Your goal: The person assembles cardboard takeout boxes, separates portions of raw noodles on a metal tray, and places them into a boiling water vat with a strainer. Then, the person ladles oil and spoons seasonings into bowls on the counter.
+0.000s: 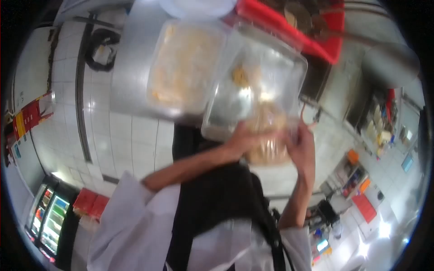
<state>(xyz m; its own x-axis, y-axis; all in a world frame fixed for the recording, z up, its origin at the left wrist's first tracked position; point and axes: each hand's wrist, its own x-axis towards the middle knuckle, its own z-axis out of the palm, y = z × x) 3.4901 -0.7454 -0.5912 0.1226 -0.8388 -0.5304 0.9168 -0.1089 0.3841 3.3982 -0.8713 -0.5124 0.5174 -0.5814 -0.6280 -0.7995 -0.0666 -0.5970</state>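
Between my two hands is a clear plastic bag (269,151) with pale tan food inside. My left hand (246,137) grips it from the left, fingers wrapped over the plastic. On the other side my right hand (300,144) holds the bag's edge near its top. Just beyond lies a shallow metal tray (282,58) with a small yellow-brown piece of food (240,76) in it. To its left, a translucent plastic tub (187,65) contains yellowish pieces. Blur hides what exactly the food is.
The tub and tray rest on a steel table (135,77). A red crate (332,45) stands behind the tray, and a white round dish (199,7) sits at the back. A black-rimmed bin (101,49) is on the tiled floor at left.
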